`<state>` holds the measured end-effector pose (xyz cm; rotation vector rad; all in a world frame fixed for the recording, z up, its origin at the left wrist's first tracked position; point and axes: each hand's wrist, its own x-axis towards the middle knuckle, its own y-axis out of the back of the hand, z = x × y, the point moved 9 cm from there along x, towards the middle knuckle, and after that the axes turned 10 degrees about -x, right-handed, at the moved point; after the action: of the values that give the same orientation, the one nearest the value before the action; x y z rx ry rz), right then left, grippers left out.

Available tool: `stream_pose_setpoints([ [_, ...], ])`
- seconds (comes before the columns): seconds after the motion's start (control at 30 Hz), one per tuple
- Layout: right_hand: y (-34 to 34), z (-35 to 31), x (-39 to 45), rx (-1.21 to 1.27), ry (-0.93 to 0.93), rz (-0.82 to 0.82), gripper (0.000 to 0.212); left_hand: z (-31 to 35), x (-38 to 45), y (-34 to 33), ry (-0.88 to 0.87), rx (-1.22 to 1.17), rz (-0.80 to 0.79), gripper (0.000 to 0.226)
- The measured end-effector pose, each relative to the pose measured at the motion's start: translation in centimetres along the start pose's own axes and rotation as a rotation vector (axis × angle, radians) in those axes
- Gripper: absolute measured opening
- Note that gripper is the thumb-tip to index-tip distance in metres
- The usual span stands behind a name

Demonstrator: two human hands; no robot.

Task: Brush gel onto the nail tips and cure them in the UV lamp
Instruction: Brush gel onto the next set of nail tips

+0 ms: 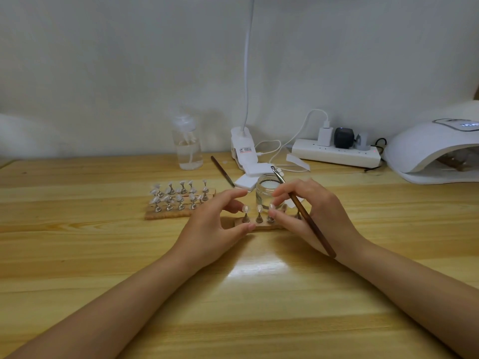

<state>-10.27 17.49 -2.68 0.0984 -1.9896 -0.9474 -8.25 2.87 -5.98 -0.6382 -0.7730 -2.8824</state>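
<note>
Pale wooden table [77,255] against a plain white wall [103,60].

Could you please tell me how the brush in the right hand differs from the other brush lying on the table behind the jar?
The held brush is gripped in the right hand and raised at a slant, its tip above the glass jar; the spare brush lies flat on the table, untouched. The held brush is near the strip of nail tips; the spare brush lies farther back, beside the white pads. Both have slim dark brown handles.
</note>
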Motion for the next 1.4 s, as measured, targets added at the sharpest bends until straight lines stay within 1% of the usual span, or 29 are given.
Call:
stream_pose_setpoints([
  [0.33, -0.3, -0.2, 0.0, 0.003, 0.033, -0.021, 0.025, -0.1, 0.1, -0.2, 0.004, 0.014, -0.021, 0.046],
  [0.53, -0.3, -0.1, 0.0, 0.014, 0.022, -0.028, 0.026, 0.0, 0.1, -0.3, 0.007, -0.007, -0.027, 0.046],
  [0.67, -0.1, 0.0, 0.0, 0.011, 0.023, 0.008, 0.031, -0.2, 0.1, -0.2, 0.017, -0.008, -0.024, 0.046],
  [0.73, 0.2, 0.1, 0.1, 0.01, 0.03, 0.028, 0.03, -0.2, 0.1, -0.1, 0.021, -0.001, -0.016, 0.045],
  [0.9, 0.6, 0.6, 0.2, -0.1, 0.077, 0.021, 0.023, -0.4, 0.2, 0.2, 0.025, 0.029, 0.011, 0.043],
  [1.0, 0.5, 0.9, 0.1, -0.095, 0.054, 0.012, 0.021, -0.4, 0.2, 0.2, 0.025, 0.026, 0.014, 0.043],
  [1.17, -0.1, 0.3, -0.1, -0.153, 0.122, 0.01, 0.02, -0.4, 0.1, 0.2, 0.029, 0.025, 0.013, 0.043],
  [1.3, -0.2, 0.4, -0.2, -0.176, 0.136, 0.012, 0.023, -0.5, 0.1, 0.2, 0.036, 0.035, 0.01, 0.043],
  [1.4, -0.1, 0.1, -0.2, -0.181, 0.144, 0.018, 0.02, -0.6, 0.0, 0.2, 0.042, 0.036, 0.006, 0.044],
])
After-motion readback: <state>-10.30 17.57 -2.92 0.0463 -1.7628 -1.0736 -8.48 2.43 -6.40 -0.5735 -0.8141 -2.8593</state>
